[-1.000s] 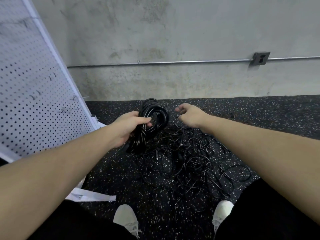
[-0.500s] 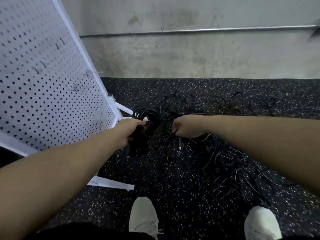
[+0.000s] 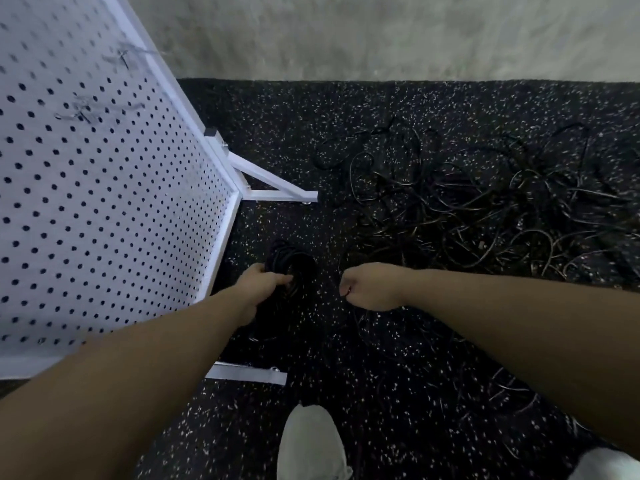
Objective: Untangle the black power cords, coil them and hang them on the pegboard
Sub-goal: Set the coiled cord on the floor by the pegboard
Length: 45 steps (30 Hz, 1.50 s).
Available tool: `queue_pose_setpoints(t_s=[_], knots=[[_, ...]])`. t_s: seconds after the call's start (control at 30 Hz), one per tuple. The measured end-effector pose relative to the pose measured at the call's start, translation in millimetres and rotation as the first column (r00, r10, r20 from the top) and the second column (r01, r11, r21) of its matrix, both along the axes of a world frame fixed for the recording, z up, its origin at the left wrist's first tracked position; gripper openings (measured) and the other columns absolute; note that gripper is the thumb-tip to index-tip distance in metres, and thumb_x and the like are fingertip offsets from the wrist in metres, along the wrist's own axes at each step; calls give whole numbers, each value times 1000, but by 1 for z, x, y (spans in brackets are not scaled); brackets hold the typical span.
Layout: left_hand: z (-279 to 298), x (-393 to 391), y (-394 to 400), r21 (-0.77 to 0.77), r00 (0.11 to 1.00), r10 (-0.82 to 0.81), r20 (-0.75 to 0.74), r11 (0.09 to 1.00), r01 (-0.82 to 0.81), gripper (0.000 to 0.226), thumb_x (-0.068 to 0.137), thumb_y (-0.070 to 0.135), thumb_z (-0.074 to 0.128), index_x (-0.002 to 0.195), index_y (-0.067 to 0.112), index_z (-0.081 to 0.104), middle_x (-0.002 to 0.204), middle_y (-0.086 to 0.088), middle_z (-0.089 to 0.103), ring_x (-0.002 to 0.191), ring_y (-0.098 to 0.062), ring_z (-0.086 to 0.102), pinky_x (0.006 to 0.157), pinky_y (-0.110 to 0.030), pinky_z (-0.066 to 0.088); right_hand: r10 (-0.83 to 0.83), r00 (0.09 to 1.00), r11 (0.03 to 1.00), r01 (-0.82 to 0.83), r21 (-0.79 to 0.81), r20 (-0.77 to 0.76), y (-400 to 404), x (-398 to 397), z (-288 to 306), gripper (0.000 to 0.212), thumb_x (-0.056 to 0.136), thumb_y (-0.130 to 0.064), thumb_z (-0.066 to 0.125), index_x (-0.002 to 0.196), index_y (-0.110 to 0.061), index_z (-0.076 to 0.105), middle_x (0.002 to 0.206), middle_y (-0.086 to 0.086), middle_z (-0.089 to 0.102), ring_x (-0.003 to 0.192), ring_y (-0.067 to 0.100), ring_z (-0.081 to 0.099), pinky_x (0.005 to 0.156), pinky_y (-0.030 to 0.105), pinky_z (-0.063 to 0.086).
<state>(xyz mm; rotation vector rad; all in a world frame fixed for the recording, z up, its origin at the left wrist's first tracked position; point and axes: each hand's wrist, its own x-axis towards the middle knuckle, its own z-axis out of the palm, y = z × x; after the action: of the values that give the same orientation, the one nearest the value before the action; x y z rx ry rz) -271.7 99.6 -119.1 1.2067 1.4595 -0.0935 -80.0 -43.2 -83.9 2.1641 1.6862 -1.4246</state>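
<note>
My left hand (image 3: 260,286) grips a coiled bundle of black power cord (image 3: 290,264) just right of the white pegboard's (image 3: 104,188) lower corner. To its right, my right hand (image 3: 369,286) is curled into a fist and pinches a thin black cord strand that trails down toward the floor. A large tangle of black cords (image 3: 485,206) is spread over the speckled black floor beyond and to the right of my hands. Metal hooks (image 3: 81,112) stick out of the pegboard, blurred.
The pegboard stands on a white frame with a foot brace (image 3: 277,188) reaching onto the floor and another foot bar (image 3: 247,372) near me. A grey concrete wall (image 3: 381,36) closes the far side. My pale shoes (image 3: 311,445) stand at the bottom.
My view has tipped down and shifted left, closer to the pegboard. Both hands have pulled back from the tangle, the left still carrying the coil, the right closing into a fist on a strand.
</note>
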Motion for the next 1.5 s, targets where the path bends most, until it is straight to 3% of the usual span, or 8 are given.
queue_pose_setpoints(t_s=[0.17,0.37,0.57,0.83,1.0,1.27,1.4,1.5], knots=[[-20,-15,-8,16,999,-36,-31,999,37,58,85,24,85,131,14,51,117,-11,66,104,-32,68,96,-50,57,-14,999,999,16,-42,43,2,16,-15,31,100,-23,47,128,-24,61,136,-4,58,125,20,53,106,36,46],[2,-17,-12,183,994,-101,-51,977,109,72,90,23,79,150,13,41,138,-9,58,108,-20,60,94,-35,53,-46,996,998,49,-42,75,-15,18,-2,30,100,-24,46,126,-26,62,135,-6,57,126,19,53,108,37,45],[51,-7,-31,559,916,-356,-185,729,396,34,97,22,65,130,19,59,123,5,64,105,-15,62,89,-29,47,-94,993,995,93,21,68,-46,10,21,22,99,-26,51,118,-30,62,115,-13,58,116,14,55,103,30,46],[30,35,-90,374,709,-703,-42,647,664,26,98,20,65,123,24,57,110,7,64,87,-12,63,71,-18,50,-210,966,976,199,90,152,-88,25,15,37,90,-43,70,117,-26,53,107,-7,52,103,18,54,90,34,51],[4,64,-110,303,553,-830,-71,510,805,48,96,19,67,139,27,48,125,8,55,73,-2,57,61,-11,43,-165,962,974,193,-117,217,-99,32,1,54,79,-63,73,107,-25,46,102,-9,53,98,16,53,78,33,46],[-5,94,-110,314,396,-911,-114,345,884,63,94,16,68,151,26,43,143,8,34,95,-13,62,89,-33,57,-129,980,976,153,-157,154,-94,29,-20,21,95,-22,53,111,-12,63,107,6,67,97,23,65,79,33,56],[11,96,-107,343,246,-905,-347,122,931,61,94,30,66,151,33,44,161,0,21,142,-24,32,119,-43,32,-249,968,965,247,-90,-12,-90,36,6,25,102,-16,45,125,-11,55,94,1,66,96,21,67,89,36,56],[36,98,-108,390,246,-859,-449,59,919,54,99,38,59,150,34,43,165,4,25,152,-23,18,123,-48,15,-281,959,959,282,15,-45,-94,47,42,31,108,-20,38,132,-16,57,99,-6,59,82,7,58,84,27,47]])
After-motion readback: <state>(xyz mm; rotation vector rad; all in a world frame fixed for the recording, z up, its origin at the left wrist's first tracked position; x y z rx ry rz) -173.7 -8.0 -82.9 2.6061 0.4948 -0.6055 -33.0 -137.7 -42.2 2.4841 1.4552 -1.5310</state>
